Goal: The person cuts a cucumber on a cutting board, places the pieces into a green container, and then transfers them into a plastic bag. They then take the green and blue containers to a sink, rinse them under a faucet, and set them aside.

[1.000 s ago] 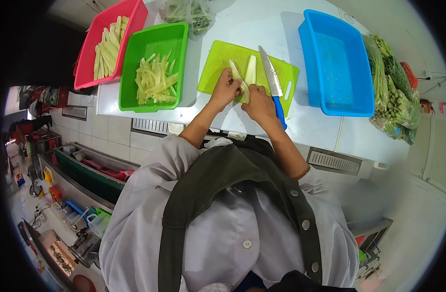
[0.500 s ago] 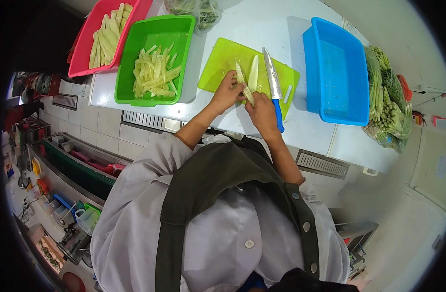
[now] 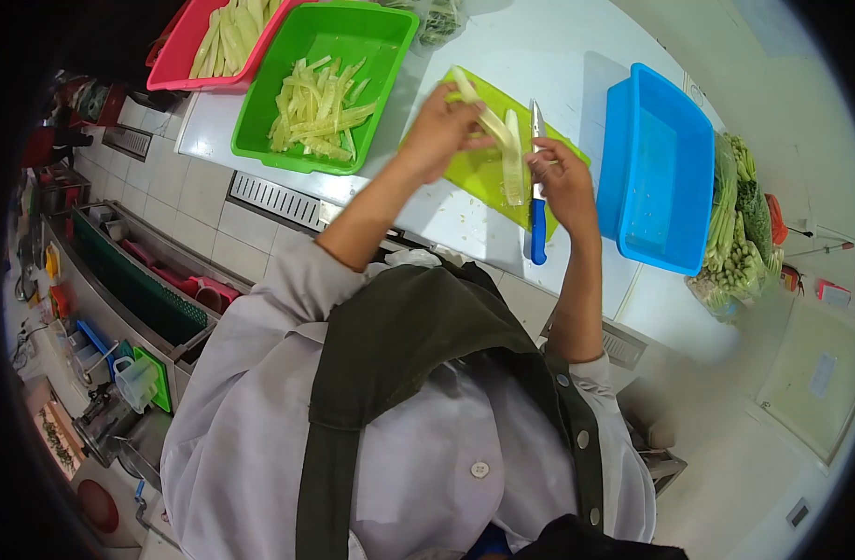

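My left hand (image 3: pixel 438 135) is closed on a long, pale piece of peeled cucumber (image 3: pixel 491 119), slightly blurred, above the green cutting board (image 3: pixel 479 175). A second pale cucumber piece (image 3: pixel 513 177) lies lengthwise on the board, its upper part close to the held one. My right hand (image 3: pixel 565 182) is raised at the board's right side with fingers apart and loosely bent, over the knife. That knife (image 3: pixel 538 219) has a blue handle and rests on the board, blade pointing away from me; my fingers partly cover it.
A green basin (image 3: pixel 382 89) of cut, seedy strips (image 3: pixel 311 112) stands at the left. Behind it a pink basin (image 3: pixel 180 73) holds long peeled pieces. At the right is a blue basin (image 3: pixel 660 168), with bagged green vegetables (image 3: pixel 735 224) beyond. A plastic bag (image 3: pixel 439 21) lies at the back.
My hands have moved apart. The left has lifted a cucumber piece up and away; the right has let go of the seedy piece and shifted right, towards the knife. The view has turned slightly.
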Tool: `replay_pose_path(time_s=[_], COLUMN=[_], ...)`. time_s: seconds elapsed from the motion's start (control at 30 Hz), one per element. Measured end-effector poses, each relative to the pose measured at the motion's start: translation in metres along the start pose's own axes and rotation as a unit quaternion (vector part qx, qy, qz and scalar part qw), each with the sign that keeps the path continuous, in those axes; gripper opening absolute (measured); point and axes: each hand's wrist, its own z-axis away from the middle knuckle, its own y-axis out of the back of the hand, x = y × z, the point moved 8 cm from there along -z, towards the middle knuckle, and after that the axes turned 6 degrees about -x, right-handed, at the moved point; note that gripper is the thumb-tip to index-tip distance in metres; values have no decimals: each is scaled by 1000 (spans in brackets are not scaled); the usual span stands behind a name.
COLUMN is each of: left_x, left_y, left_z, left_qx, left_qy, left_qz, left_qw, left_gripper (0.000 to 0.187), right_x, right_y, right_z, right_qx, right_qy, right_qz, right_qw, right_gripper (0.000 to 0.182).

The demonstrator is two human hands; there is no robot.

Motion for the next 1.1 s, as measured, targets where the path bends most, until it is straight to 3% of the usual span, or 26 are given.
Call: replay_pose_path(time_s=[0.1,0.17,0.2,0.27,0.33,0.37,0.4,0.43,0.47,0.53,0.57,0.6,0.67,0.7,0.77,0.83,0.93,1.03,1.1], left_x=[60,99,111,127,134,126,138,144,134,94,60,24,-38,-46,-73,-68,-71,-77,-76], left_y=[41,74,96,139,169,170,149,112,87,22,-5,-33,-68,-70,-72,-75,-54,-33,-17], left_z=[18,35,41,45,46,41,50,60,50,18,-6,-23,-48,-55,-65,-66,-57,-51,-45], left_qx=[46,92,119,144,206,201,266,314,274,100,-24,-165,-337,-340,-379,-388,-378,-357,-300], left_qy=[-71,-109,-115,-122,-128,-130,-224,-307,-349,-352,-257,-250,-177,-181,-141,-138,-71,-61,-7], left_qz=[-64,-139,-176,-216,-406,-411,-576,-706,-642,-599,-570,-576,-666,-669,-770,-783,-822,-824,-777], left_qw=[994,980,970,958,881,880,740,556,625,712,780,761,642,636,494,466,419,435,553], left_gripper=[46,52,56,61,69,69,70,71,62,49,42,40,35,35,35,33,28,32,36], right_x=[24,49,61,84,99,102,102,102,99,95,96,97,96,97,103,101,115,105,92], right_y=[19,10,7,-2,-12,-14,-15,-15,-13,-8,-7,-5,1,3,5,7,-6,-13,-14], right_z=[2,13,21,39,53,58,61,63,64,67,67,68,76,81,97,113,137,150,155], right_qx=[67,14,-2,-4,-5,15,35,41,59,83,78,72,75,72,100,134,120,98,98], right_qy=[-55,-101,-168,-170,-174,-161,-148,-150,-126,-102,-111,-118,-116,-116,-69,-29,-95,-96,-76], right_qz=[67,209,225,244,262,236,210,206,207,206,181,157,132,108,90,68,-51,-38,3], right_qw=[994,972,960,955,949,958,966,966,968,970,974,978,982,985,988,988,987,990,992], right_gripper=[31,31,36,40,44,48,51,51,56,62,62,63,63,63,59,55,43,44,45])
